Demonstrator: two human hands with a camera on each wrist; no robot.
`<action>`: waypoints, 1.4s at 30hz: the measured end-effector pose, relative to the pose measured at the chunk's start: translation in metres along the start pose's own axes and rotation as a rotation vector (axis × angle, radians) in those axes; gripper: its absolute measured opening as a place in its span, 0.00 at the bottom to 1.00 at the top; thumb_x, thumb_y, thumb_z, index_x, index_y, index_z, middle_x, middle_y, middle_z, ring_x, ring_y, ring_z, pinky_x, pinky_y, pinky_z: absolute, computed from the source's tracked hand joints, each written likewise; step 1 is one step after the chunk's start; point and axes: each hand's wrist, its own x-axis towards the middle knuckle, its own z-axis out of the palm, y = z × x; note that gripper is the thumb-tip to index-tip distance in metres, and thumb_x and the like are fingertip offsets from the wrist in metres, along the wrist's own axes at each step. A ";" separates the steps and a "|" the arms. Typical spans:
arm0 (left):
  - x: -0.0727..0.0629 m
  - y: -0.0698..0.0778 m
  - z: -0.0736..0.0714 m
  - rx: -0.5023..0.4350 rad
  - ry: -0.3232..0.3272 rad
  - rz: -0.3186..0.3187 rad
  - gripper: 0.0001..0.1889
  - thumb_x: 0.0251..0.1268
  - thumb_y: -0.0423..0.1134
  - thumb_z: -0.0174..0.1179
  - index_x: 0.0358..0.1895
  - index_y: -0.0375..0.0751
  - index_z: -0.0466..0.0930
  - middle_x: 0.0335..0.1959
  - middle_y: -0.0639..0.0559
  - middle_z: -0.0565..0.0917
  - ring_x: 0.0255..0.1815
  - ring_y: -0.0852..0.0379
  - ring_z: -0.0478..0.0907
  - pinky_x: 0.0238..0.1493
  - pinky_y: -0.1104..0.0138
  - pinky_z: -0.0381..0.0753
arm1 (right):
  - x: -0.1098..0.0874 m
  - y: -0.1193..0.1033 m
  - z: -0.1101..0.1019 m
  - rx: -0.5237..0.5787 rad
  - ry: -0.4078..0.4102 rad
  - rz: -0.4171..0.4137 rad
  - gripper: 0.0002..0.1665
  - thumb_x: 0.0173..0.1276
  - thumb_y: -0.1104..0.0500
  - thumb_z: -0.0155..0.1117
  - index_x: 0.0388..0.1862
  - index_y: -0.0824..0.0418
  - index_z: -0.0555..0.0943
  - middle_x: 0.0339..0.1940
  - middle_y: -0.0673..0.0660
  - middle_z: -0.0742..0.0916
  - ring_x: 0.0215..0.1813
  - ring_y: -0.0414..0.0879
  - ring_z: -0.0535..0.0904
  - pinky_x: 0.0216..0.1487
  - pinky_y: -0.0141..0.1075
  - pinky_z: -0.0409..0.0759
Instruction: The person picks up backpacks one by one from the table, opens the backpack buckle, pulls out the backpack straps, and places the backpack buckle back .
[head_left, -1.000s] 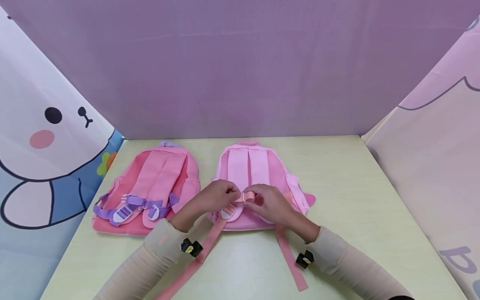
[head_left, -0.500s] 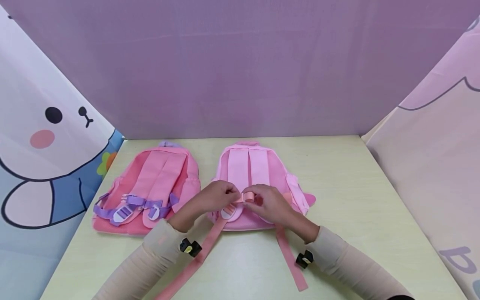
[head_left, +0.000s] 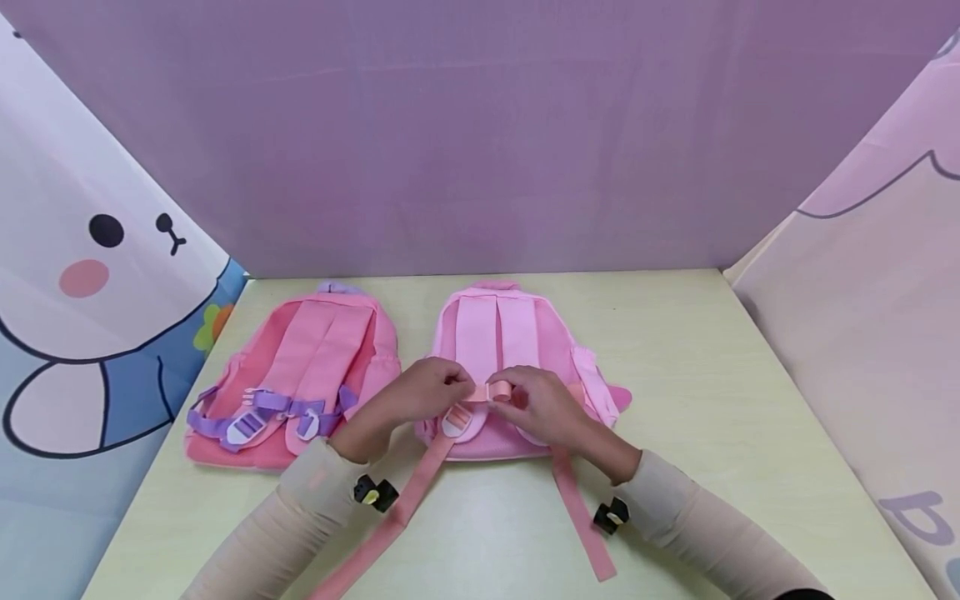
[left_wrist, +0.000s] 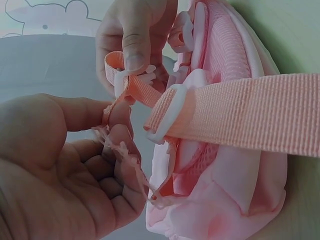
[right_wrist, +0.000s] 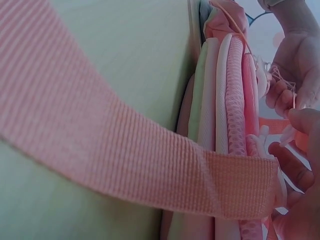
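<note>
A pink backpack (head_left: 553, 346) lies on the table, its shoulder straps facing up. My left hand (head_left: 426, 390) pinches the frayed end of a narrow orange strap (head_left: 478, 392) between thumb and fingers; loose threads (left_wrist: 131, 162) trail from it in the left wrist view. My right hand (head_left: 542, 406) pinches the same strap at a small white plastic buckle (left_wrist: 120, 83), where the webbing bends into a loop (left_wrist: 114, 60). Below the hands sits a white strap adjuster (head_left: 456, 422) on the backpack's left shoulder strap. Fingertips partly hide the buckle.
A second, coral-pink backpack (head_left: 330, 354) with purple straps (head_left: 212, 425) lies to the left. Two long pink webbing tails (head_left: 422, 492) run from the nearer backpack toward the front of the table (head_left: 690, 375). Printed fabric walls (head_left: 480, 142) stand around the table.
My left hand has shifted slightly left, and a little more orange strap shows between the two hands. My right hand and both backpacks stay nearly in place.
</note>
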 end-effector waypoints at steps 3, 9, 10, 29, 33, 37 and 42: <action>0.000 0.001 0.000 0.007 0.003 0.005 0.09 0.75 0.39 0.57 0.42 0.42 0.86 0.32 0.51 0.85 0.31 0.58 0.76 0.33 0.68 0.76 | 0.000 0.000 0.000 -0.001 -0.002 0.006 0.14 0.68 0.51 0.72 0.51 0.49 0.85 0.29 0.42 0.80 0.31 0.38 0.73 0.33 0.30 0.75; 0.002 0.002 0.002 0.000 0.005 0.015 0.08 0.75 0.37 0.57 0.40 0.42 0.86 0.32 0.52 0.85 0.31 0.59 0.77 0.34 0.68 0.77 | 0.000 0.001 0.000 0.011 0.006 0.004 0.12 0.67 0.51 0.72 0.48 0.49 0.85 0.30 0.42 0.80 0.32 0.38 0.73 0.34 0.30 0.76; 0.002 0.001 0.002 -0.002 0.005 0.016 0.08 0.75 0.37 0.57 0.40 0.42 0.86 0.32 0.52 0.85 0.31 0.59 0.77 0.34 0.68 0.77 | 0.000 0.001 0.001 0.014 0.008 0.004 0.12 0.67 0.51 0.73 0.48 0.49 0.85 0.30 0.42 0.80 0.32 0.38 0.74 0.34 0.30 0.76; 0.005 0.004 0.008 0.000 -0.005 -0.006 0.08 0.76 0.39 0.57 0.42 0.43 0.86 0.32 0.52 0.84 0.31 0.58 0.78 0.33 0.68 0.77 | 0.000 0.001 0.001 0.024 0.010 0.001 0.08 0.67 0.51 0.73 0.43 0.48 0.83 0.28 0.42 0.79 0.31 0.38 0.73 0.33 0.30 0.75; 0.006 0.004 0.009 -0.007 -0.011 -0.001 0.08 0.76 0.39 0.57 0.42 0.43 0.86 0.31 0.52 0.83 0.30 0.58 0.77 0.33 0.68 0.77 | 0.000 0.002 0.002 0.026 0.010 -0.001 0.08 0.67 0.51 0.73 0.41 0.48 0.83 0.27 0.42 0.78 0.31 0.38 0.73 0.33 0.30 0.74; 0.007 0.003 0.010 -0.015 -0.020 0.008 0.08 0.76 0.39 0.56 0.42 0.43 0.86 0.31 0.52 0.83 0.29 0.59 0.77 0.32 0.68 0.78 | 0.000 0.003 0.003 0.025 0.016 -0.006 0.08 0.67 0.51 0.73 0.40 0.48 0.82 0.27 0.42 0.78 0.31 0.38 0.72 0.32 0.30 0.74; 0.007 0.002 0.010 -0.013 -0.023 0.012 0.09 0.76 0.39 0.56 0.42 0.43 0.86 0.31 0.53 0.84 0.29 0.60 0.78 0.32 0.68 0.78 | -0.001 0.002 0.004 0.027 0.020 -0.013 0.09 0.67 0.52 0.73 0.43 0.48 0.84 0.27 0.42 0.78 0.31 0.38 0.72 0.32 0.30 0.74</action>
